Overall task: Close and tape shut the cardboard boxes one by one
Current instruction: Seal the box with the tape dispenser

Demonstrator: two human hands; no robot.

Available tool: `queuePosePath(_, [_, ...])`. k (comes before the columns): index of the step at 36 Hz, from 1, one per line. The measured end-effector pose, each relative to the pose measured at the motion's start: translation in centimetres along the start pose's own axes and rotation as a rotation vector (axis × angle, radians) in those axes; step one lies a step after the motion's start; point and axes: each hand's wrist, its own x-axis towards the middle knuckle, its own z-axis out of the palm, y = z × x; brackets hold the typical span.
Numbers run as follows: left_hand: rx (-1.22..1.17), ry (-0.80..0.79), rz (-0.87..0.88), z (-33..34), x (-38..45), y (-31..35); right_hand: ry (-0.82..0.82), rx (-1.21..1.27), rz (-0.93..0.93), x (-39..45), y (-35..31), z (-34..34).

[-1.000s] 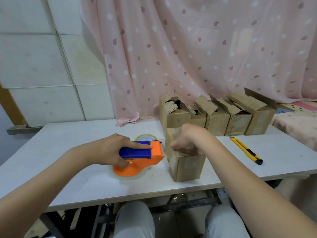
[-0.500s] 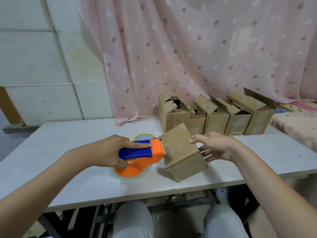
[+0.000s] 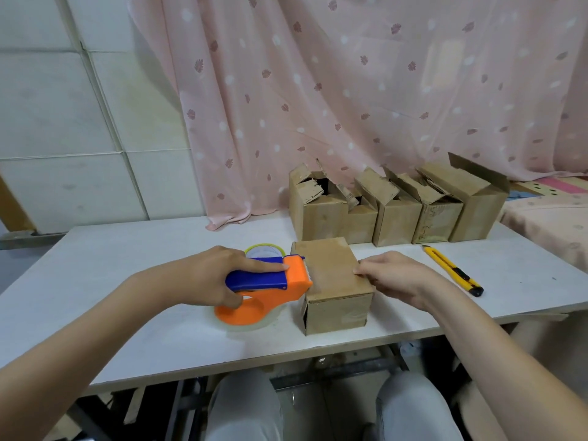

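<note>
My left hand [image 3: 203, 275] is gripping the dispenser [image 3: 264, 291], its blade touching the box [image 3: 334, 275] at three o'clock; my right hand [image 3: 394, 278] is steadying the box's far edge, fingers curled on it.

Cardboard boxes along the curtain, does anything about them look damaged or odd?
Yes. The leftmost open brown cardboard box in the back row has a ragged, torn top flap, and its neighbour's flap edge is frayed too. The other open boxes have creased flaps standing at uneven angles. Nothing looks spilled.
</note>
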Motion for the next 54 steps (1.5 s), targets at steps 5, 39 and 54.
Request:
queuePosePath(5, [-0.011, -0.008, -0.011, -0.1, 0.1, 0.1, 0.256, -0.585, -0.380, -2.6, -1.2, 2.4])
queuePosePath(39, [0.054, 0.033, -0.010, -0.5, -2.1, -2.1, 0.242, -0.755, -0.012, -1.2, -5.8, 8.9])
queuePosePath(54, [0.051, 0.045, -0.018, -0.2, -2.2, -2.5, 0.013, -0.957, 0.185, 1.2, -9.3, 8.2])
